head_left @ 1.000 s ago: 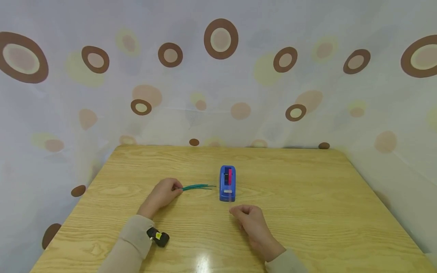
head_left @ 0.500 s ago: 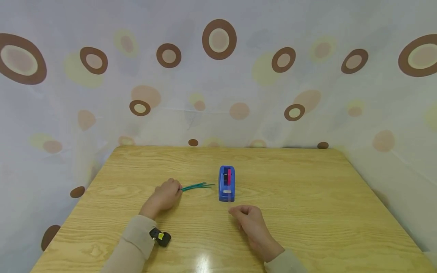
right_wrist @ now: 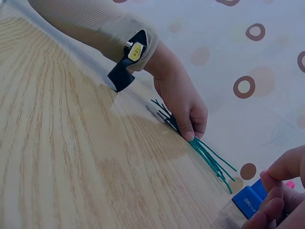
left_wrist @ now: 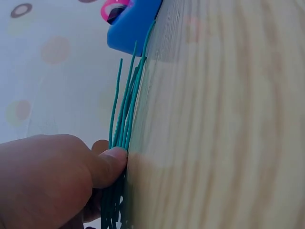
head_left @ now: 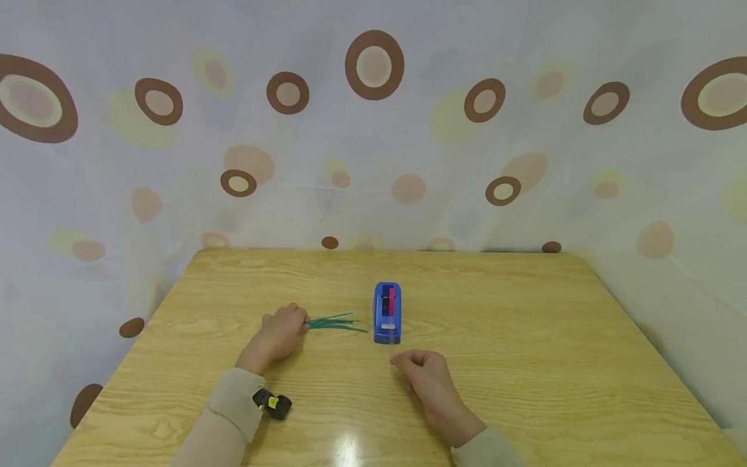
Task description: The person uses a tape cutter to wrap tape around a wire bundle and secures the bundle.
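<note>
My left hand (head_left: pixel 283 332) pinches a bundle of thin green wires (left_wrist: pixel 125 114) near its middle between thumb and fingers, low over the table. In the head view, the free ends fan out to the right, toward a blue tape dispenser (head_left: pixel 388 332) with a pink-cored roll. The right wrist view shows shorter ends of the bundle sticking out on the other side of the left hand. In front of the dispenser, my right hand (head_left: pixel 430 383) has thumb and index finger pinched together on a faint clear strip of tape (head_left: pixel 391 347) running from the dispenser's front.
The wooden table (head_left: pixel 525 324) carries the dispenser in its middle. Behind and at the sides hangs a pale curtain (head_left: pixel 327 149) with brown-ringed dots. A black wrist device (head_left: pixel 272 403) is fixed at the left sleeve.
My left hand has turned a little, and the free ends of the green wires have spread apart and swung slightly toward me. The right hand and the dispenser stay in place.
</note>
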Demonstrator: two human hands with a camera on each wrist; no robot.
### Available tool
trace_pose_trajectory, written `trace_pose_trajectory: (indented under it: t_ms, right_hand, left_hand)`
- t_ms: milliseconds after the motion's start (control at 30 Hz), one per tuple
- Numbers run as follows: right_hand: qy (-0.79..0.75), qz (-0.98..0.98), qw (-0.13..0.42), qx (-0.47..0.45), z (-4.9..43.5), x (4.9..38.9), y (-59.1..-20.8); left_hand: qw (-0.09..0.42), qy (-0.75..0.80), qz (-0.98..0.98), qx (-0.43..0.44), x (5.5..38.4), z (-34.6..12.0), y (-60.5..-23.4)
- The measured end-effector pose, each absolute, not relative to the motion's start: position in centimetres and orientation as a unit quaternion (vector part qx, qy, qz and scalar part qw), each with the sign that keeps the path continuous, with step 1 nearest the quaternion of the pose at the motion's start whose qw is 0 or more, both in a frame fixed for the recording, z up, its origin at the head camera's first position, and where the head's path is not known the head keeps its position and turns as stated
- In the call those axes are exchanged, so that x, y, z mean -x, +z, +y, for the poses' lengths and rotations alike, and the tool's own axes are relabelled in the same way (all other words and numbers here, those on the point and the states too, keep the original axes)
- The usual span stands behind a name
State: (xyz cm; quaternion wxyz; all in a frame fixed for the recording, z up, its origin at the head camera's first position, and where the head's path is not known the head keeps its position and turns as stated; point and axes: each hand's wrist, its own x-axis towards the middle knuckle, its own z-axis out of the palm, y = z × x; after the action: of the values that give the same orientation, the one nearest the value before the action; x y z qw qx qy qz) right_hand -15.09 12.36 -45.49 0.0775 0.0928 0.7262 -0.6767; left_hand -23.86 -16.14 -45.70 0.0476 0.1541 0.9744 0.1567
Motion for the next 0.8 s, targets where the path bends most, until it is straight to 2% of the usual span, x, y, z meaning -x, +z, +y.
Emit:
trace_pose_trajectory:
  t_ms: [367,800]
  right_hand:
    - [-0.674,0.727,0.077,-0.102,12.27,15.16,-45.49]
    - [-0.673,0.728,0.087,-0.102,12.14,15.19,-45.3]
  left_hand:
    - [0.002,0.124,0.982,-0.145,24.0,-15.91,-46.55]
    - [-0.01,0.146,0.981,-0.126,24.31,-16.15,-46.07]
